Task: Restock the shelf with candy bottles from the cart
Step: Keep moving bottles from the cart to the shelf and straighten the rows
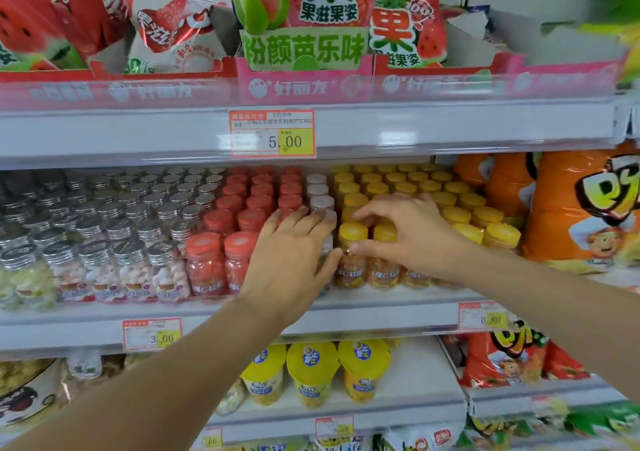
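Many bottles fill the middle shelf (381, 308): silver-lidded bottles (97, 260) at its left end, then red-lidded bottles (204, 263). The left hand (294, 253) lies with straight, spread fingers over lids at the front edge, mostly hiding the nearest of the pale-lidded bottles (318, 191). The right hand (412, 232) pinches a front-row yellow-lidded bottle (353, 243) between thumb and forefinger. Best to steady the neighbours with the flat hand and seat it upright, label forward. Snack bags (571, 208) stand at the right end. The cart is out of view and the labels are blurred.
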